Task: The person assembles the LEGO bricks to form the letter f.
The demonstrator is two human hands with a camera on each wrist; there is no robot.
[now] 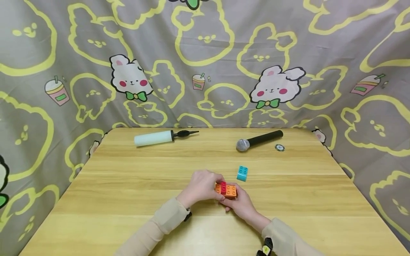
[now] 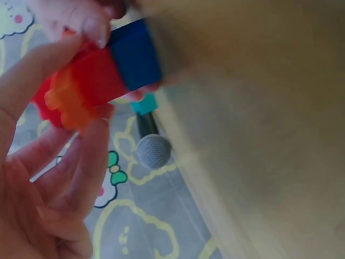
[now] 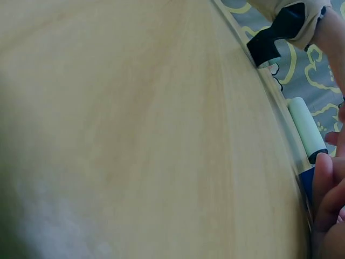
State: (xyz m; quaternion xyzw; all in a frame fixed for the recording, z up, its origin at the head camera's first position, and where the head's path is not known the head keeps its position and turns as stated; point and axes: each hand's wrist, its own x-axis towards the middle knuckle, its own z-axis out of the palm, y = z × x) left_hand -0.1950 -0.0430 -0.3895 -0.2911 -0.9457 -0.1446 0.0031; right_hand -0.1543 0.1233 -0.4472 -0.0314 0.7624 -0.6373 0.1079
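Near the middle of the table, both hands hold one joined stack of toy building blocks [image 1: 230,191]. Orange and red studs face up in the head view, and the left wrist view shows a blue block [image 2: 136,56] at one end of the stack. My left hand [image 1: 202,187] pinches the orange and red blocks [image 2: 99,78] between thumb and fingers. From the other side, my right hand [image 1: 242,206] grips the stack, its fingers partly hidden behind it. A separate teal building block [image 1: 242,173] lies just beyond the hands.
At the back left of the wooden table [image 1: 128,185] lies a white hand pump [image 1: 153,138] with a black nozzle. A microphone [image 1: 259,140] is at the back right, beside a small round chip [image 1: 279,147]. A patterned curtain [image 1: 221,71] hangs behind the table.
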